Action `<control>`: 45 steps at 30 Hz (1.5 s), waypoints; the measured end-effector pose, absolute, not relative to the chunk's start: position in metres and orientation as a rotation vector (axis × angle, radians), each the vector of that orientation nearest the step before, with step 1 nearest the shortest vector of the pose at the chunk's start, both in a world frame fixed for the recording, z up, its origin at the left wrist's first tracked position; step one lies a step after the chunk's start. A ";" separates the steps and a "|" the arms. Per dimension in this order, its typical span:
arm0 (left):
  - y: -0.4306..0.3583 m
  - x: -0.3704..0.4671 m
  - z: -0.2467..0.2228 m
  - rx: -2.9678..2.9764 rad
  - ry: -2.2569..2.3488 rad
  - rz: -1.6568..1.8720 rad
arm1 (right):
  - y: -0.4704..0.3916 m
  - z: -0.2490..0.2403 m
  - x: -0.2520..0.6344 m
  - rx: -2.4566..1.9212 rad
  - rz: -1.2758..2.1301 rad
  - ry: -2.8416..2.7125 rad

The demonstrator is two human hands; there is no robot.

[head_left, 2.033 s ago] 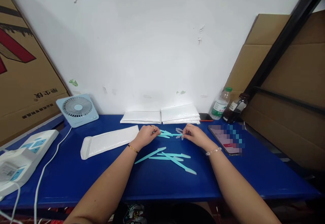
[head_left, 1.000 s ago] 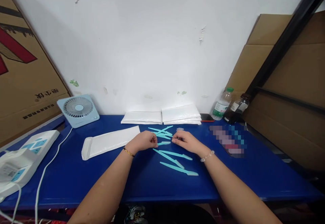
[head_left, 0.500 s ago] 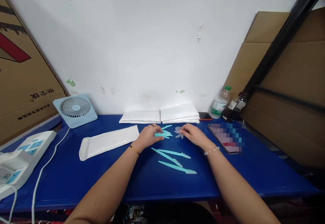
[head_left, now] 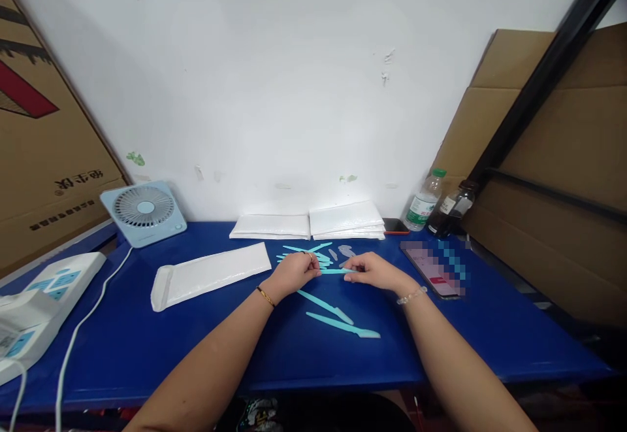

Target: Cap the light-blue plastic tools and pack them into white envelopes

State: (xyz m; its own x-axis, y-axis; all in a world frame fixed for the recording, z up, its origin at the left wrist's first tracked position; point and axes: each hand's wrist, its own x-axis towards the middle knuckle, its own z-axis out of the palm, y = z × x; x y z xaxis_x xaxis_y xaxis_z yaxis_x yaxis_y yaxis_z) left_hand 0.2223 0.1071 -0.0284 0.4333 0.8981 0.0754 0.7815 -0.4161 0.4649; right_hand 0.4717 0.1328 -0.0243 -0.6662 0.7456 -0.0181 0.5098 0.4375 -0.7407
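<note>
Between my two hands stretches a turquoise eyebrow razor [head_left: 334, 271]. The fingers of my left hand [head_left: 294, 272] pinch its left end. My right hand [head_left: 375, 271] is closed on its right end, and the fingertips hide the blade part. Just behind my left hand lies a loose pile of similar turquoise razors [head_left: 321, 247], partly covered by the hand. Small translucent blade covers [head_left: 345, 251] rest behind my right fingertips. Nearer me, two more eyebrow razors, a rear one [head_left: 326, 306] and a front one [head_left: 343, 326], lie slanted on the blue table.
A white padded envelope [head_left: 210, 275] lies left of my hands. Stacked white envelopes, a left pile [head_left: 270, 225] and a right pile [head_left: 347, 220], stand against the wall. Around them are a fan [head_left: 144, 213], a power strip [head_left: 59, 295], a phone [head_left: 434, 272] and bottles [head_left: 422, 203].
One of the three front razors has been picked up and is now held between both hands. My right hand has left the translucent covers, and my left hand has come off the pile.
</note>
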 end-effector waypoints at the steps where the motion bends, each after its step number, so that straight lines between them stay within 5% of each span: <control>1: 0.108 0.220 -0.028 2.315 1.451 0.469 | 0.134 -0.025 0.472 -1.091 1.083 -2.368; 12: 0.106 0.204 -0.015 2.393 1.349 0.587 | 0.153 -0.035 0.483 -1.234 0.477 -2.128; 17: 0.099 0.213 -0.020 2.464 1.010 0.251 | 0.145 -0.027 0.480 -1.181 0.632 -2.190; 28: 0.106 0.214 -0.022 2.333 1.371 0.500 | 0.129 -0.026 0.458 -1.013 1.029 -2.390; 35: 0.110 0.203 -0.018 2.342 1.621 0.675 | 0.148 -0.032 0.476 -1.187 0.560 -2.171; 39: 0.095 0.215 -0.015 2.346 1.225 0.554 | 0.151 -0.033 0.479 -1.191 0.359 -2.149; 45: 0.080 0.238 -0.020 2.506 0.808 0.201 | 0.147 -0.028 0.479 -1.207 0.506 -2.165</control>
State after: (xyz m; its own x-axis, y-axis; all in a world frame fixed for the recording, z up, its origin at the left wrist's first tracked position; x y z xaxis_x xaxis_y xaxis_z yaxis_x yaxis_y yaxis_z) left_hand 0.2379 0.0803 -0.0205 0.8134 0.5816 -0.0110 0.5083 -0.7015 0.4995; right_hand 0.4787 0.1466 -0.0281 -0.4044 0.8575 0.3180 0.6277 0.5131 -0.5854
